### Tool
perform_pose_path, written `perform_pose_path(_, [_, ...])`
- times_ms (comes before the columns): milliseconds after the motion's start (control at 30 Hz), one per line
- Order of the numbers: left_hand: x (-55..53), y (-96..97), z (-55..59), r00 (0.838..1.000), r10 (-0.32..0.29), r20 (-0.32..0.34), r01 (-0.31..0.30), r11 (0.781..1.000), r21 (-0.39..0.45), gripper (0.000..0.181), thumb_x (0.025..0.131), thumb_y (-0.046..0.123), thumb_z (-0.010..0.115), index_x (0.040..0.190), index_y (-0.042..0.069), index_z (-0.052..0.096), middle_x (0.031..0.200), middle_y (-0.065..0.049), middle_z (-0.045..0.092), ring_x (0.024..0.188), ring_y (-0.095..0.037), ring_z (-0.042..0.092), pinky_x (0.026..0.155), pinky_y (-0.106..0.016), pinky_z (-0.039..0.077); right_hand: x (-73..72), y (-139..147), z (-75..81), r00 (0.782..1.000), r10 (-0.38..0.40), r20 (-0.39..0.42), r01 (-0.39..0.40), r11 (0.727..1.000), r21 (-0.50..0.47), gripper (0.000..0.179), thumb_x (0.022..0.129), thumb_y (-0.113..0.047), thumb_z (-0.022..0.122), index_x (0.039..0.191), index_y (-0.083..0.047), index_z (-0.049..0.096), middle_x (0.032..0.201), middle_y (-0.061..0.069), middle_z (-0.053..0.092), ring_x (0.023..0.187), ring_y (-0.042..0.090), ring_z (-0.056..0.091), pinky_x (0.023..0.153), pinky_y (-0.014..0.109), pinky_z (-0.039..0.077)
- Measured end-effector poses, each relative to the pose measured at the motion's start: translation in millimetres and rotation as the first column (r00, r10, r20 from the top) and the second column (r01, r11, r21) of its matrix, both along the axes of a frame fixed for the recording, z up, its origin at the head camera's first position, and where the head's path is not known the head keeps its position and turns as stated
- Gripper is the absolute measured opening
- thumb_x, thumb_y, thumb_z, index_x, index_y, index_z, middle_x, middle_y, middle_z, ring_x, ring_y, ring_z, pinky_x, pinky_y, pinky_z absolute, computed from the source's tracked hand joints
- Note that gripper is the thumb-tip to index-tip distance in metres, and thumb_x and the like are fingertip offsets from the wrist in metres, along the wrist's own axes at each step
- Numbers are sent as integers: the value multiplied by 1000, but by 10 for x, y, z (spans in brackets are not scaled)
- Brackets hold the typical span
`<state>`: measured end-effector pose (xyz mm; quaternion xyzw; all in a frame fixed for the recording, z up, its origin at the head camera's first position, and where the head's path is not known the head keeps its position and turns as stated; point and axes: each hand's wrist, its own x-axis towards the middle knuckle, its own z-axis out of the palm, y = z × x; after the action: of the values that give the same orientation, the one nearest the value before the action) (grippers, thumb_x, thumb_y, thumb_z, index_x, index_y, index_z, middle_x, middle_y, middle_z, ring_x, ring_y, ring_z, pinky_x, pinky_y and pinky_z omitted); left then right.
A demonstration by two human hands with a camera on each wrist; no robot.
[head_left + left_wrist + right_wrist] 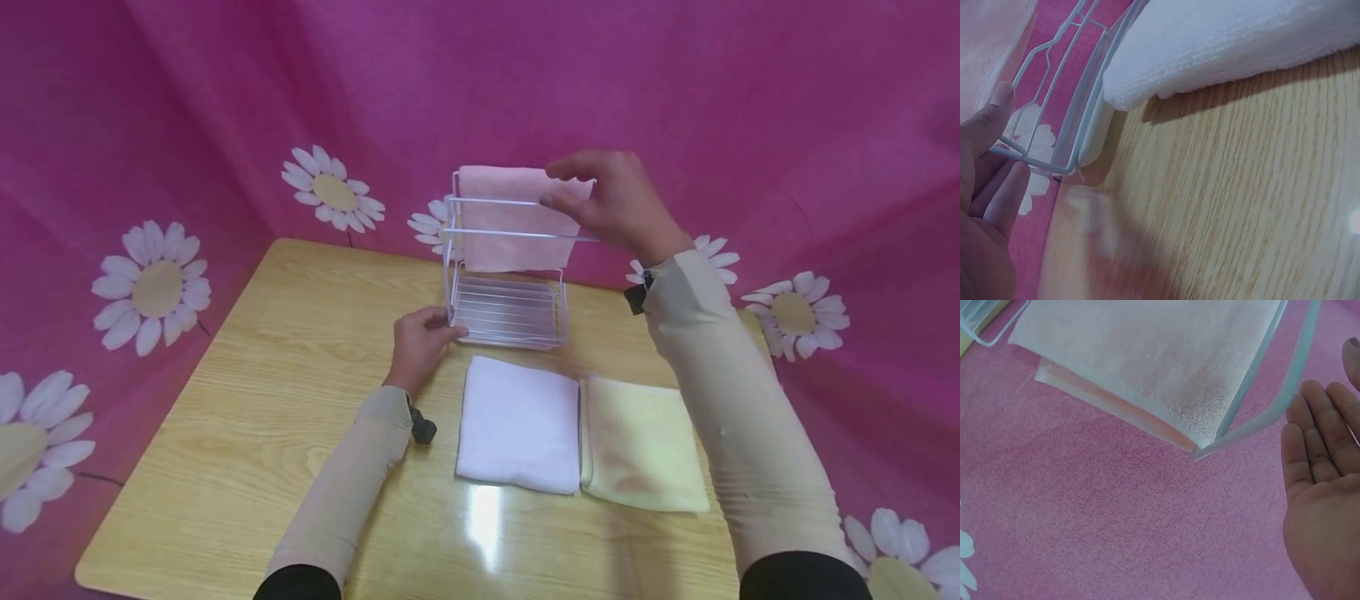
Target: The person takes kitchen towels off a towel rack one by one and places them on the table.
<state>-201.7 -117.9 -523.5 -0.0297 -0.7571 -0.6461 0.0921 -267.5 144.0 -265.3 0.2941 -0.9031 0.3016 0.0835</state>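
A white wire rack (507, 341) stands near the back of the table, with a pink towel (517, 250) draped over its rear top bar. My left hand (418, 346) grips the rack's lower left corner; in the left wrist view the thumb (1001, 95) and fingers lie on either side of the wire. At the upper right of the rack is my right hand (618, 200), its fingers fairly straight. In the right wrist view those fingers (1322, 440) lie right at the white bar, not curled round it. The towel's lower edges hang loose there.
In front of the rack, a folded white towel (519, 425) and a folded yellow towel (645, 442) lie side by side on the wooden table (300, 375). A pink cloth backdrop (420, 92) with white daisies hangs close behind the rack and around the sides.
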Motion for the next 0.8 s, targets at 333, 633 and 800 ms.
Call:
perform_pose_path(333, [-22,-6,-28,1000,8,-14,-8,1000,3,39,77,7,87,107,-11,71,104,-26,72,92,-27,73,78,-25,61,-175,-149,68,998,-18,65,12,996,92,41,94,-24,74,127,-1,68,128,13,67,123,28,59,105,45,48])
perform_pose_path(633, [-12,-2,-34,1000,3,-9,-3,1000,-5,37,78,6,87,107,-10,72,104,-26,72,92,-27,73,77,-25,61,-307,-282,88,982,-78,169,48,983,176,46,97,-30,70,136,-5,62,139,12,60,128,27,57,106,42,48])
perform_pose_path(800, [7,16,-14,1000,7,-1,-7,1000,-9,37,78,6,87,107,-10,72,103,-26,72,91,-26,73,77,-26,61,-394,-312,81,980,-93,175,53,974,221,48,97,-28,71,137,-4,61,137,12,61,125,27,58,105,42,49])
